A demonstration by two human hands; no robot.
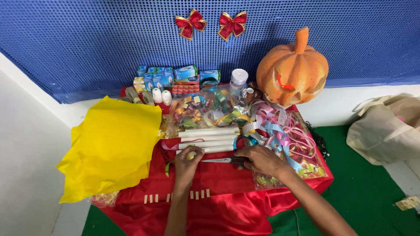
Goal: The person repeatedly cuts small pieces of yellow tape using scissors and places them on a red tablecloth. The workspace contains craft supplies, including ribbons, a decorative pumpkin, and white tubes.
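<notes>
Red satin cloth (218, 183) covers a small table against a blue perforated wall (87, 39). Scissors (225, 160) lie on it, gripped at the handles by the closed right hand (261, 159); the left hand (187, 162) curls around a small pale piece. Just behind lie white rolls (209, 139), ribbons (280, 131), yellow sheets (109, 148) and an orange pumpkin (292, 70)

Small blue-and-white cartons (154, 78) in a row at the table's back edge; a red flat pack (186, 89) before them; clear plastic bag of ribbon scraps (205, 109) centre.
</notes>
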